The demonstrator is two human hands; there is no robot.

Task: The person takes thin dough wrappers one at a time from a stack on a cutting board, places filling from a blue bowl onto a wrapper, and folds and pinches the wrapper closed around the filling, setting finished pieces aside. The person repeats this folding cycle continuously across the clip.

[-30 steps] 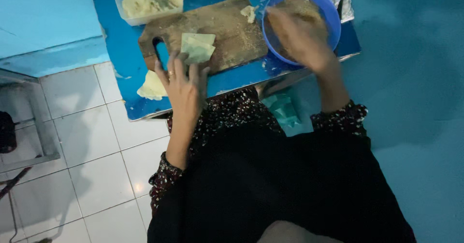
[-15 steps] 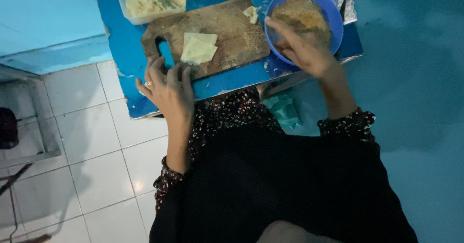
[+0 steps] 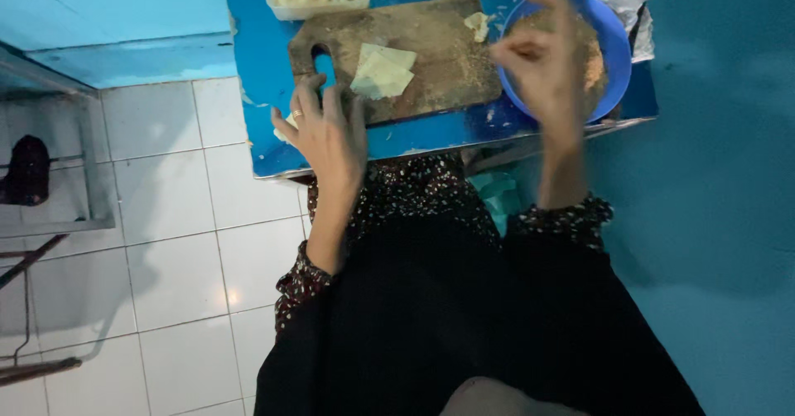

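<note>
Left hand (image 3: 327, 130) flat, grip wide, at worn wooden board (image 3: 439, 60), right hand (image 3: 538, 52) grip loosely pinched over round blue bowl (image 3: 613, 52)

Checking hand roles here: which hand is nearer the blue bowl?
Right. The right hand is raised over the blue bowl, overlapping its rim. The left hand rests at the wooden cutting board's near edge, well away from the bowl.

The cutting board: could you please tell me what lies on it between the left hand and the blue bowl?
In the head view, pale folded dough sheets lie on the cutting board between the left hand and the blue bowl; a small dough scrap sits nearer the bowl.
</note>
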